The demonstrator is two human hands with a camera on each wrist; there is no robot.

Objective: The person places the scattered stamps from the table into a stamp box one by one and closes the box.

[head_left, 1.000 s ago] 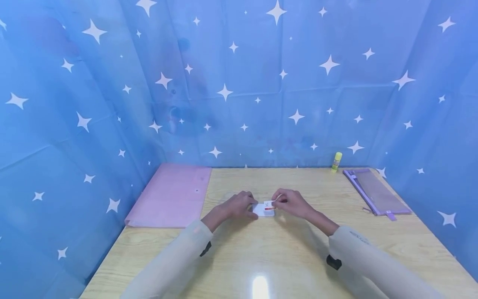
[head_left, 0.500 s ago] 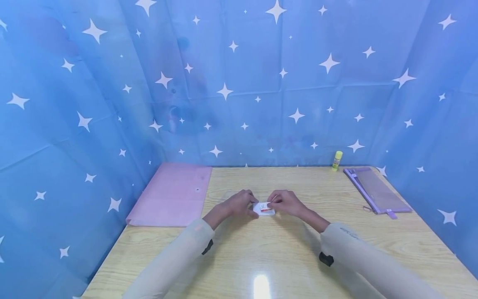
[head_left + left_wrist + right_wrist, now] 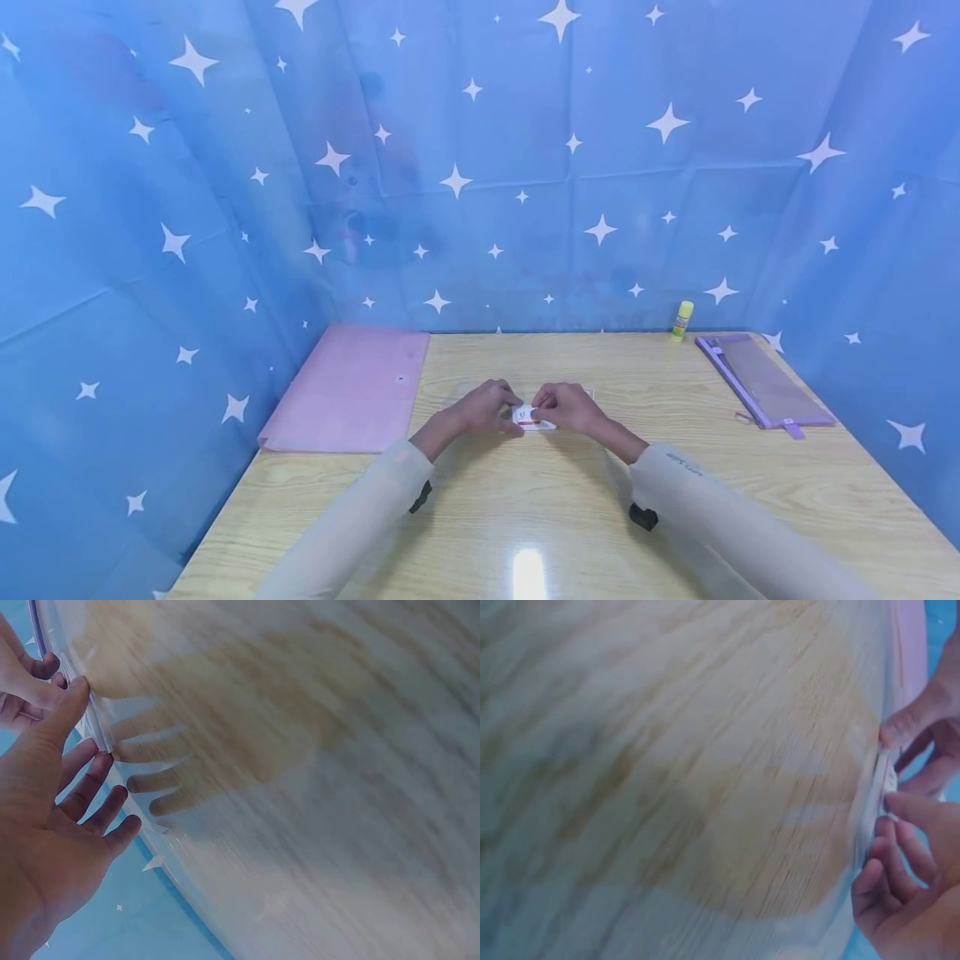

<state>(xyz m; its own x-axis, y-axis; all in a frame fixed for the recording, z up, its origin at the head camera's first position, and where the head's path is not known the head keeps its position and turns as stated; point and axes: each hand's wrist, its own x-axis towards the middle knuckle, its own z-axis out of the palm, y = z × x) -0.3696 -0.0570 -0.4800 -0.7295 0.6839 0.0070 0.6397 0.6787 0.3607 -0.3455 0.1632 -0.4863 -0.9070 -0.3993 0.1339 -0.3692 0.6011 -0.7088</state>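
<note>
A thin white rectangular block [image 3: 100,729], which may be a stack of cards, lies flat on the table between the hands. My left hand [image 3: 483,408] holds it by its left end, thumb on the near edge and fingers on the far edge. On top lies a small white card [image 3: 523,414] with a red stripe and a dark mark. My right hand [image 3: 570,408] pinches this card at its right side between thumb and forefinger. In the right wrist view, both hands meet at the block's edge, and little of the card's face shows.
A pink folder [image 3: 352,387] lies at the left of the wooden table [image 3: 480,500]. To the back right stand a yellow glue stick [image 3: 682,322] and a purple-edged zip pouch [image 3: 765,379]. A blue star-patterned curtain [image 3: 480,125] surrounds the table.
My right hand has moved left with the card, from over the block's right part to nearer my left hand. The left hand has stayed on the block.
</note>
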